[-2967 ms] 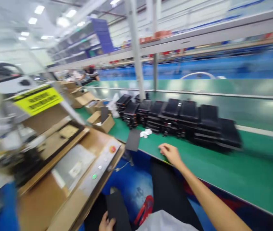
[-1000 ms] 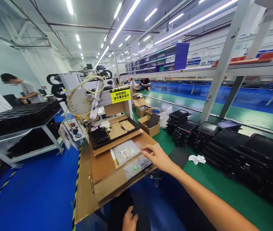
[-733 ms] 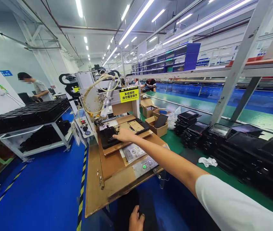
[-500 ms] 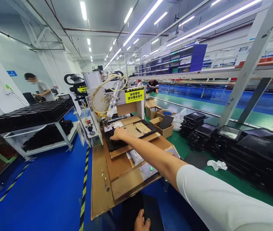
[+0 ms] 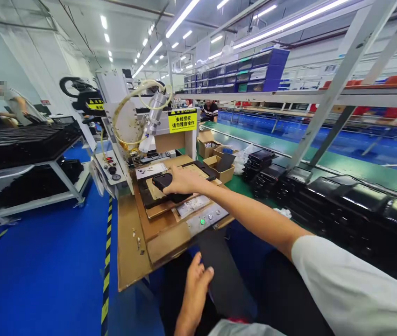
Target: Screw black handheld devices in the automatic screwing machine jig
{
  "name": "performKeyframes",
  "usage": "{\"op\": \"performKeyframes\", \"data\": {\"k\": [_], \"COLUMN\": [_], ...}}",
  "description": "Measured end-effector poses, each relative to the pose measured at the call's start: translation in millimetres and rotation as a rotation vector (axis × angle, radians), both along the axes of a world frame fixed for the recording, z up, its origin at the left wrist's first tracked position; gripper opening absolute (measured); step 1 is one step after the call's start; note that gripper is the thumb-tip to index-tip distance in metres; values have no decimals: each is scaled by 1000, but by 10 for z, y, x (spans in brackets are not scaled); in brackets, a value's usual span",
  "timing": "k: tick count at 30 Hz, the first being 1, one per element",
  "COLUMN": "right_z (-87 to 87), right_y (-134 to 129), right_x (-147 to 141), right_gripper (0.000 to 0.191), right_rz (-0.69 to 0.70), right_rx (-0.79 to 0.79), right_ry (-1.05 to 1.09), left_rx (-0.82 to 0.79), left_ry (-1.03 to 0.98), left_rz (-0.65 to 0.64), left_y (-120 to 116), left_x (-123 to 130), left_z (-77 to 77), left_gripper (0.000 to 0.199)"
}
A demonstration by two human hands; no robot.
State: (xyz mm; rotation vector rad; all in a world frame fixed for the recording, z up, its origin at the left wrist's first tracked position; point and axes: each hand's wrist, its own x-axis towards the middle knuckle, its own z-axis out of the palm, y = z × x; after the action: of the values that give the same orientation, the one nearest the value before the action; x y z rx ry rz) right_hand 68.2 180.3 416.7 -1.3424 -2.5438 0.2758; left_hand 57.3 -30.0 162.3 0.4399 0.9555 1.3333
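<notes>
My right hand [image 5: 184,181] reaches across a benchtop dispensing machine [image 5: 128,135] and grips a black flat device part [image 5: 161,182], just above the machine's dark fixture [image 5: 145,193]. The part's far end shows past my fingers, and my palm hides the rest. My left hand [image 5: 194,289] is low in front of me, holding the edge of a long black panel [image 5: 226,280]. The panel is upright and tilted, next to the cardboard-covered front of the machine's bench [image 5: 131,252].
Several stacks of black tablets [image 5: 335,200] lie on a green workbench to the right. Cardboard boxes [image 5: 219,163] stand behind the machine. A black-stacked metal cart [image 5: 19,154] stands left, on a blue floor [image 5: 44,261]. Two co-workers are in the distance.
My right hand has lifted the black part off the fixture. My left hand and the panel have risen into fuller view, and the view has swung slightly left.
</notes>
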Motion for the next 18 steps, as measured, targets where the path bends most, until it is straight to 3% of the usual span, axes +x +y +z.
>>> {"op": "performKeyframes", "data": {"k": [4,7,11,18], "right_z": [-237,-538,-888,-1182], "right_y": [-894,-1462,-1886,-2102], "right_x": [911,1424,1885,2424], "right_gripper": [98,102,98,95], "right_rz": [-23,-157,-357,-486], "right_rx": [102,37,-47,-78], "right_ry": [6,-13,28,133], "left_rx": [60,220,211,108], "left_ry": [-247,-390,-380,-177], "left_rz": [121,14,-77,-256], "left_y": [157,214,159,198], "left_x": [167,329,644,1139], "left_z": [574,802,815,756], "left_gripper": [53,41,40,56]}}
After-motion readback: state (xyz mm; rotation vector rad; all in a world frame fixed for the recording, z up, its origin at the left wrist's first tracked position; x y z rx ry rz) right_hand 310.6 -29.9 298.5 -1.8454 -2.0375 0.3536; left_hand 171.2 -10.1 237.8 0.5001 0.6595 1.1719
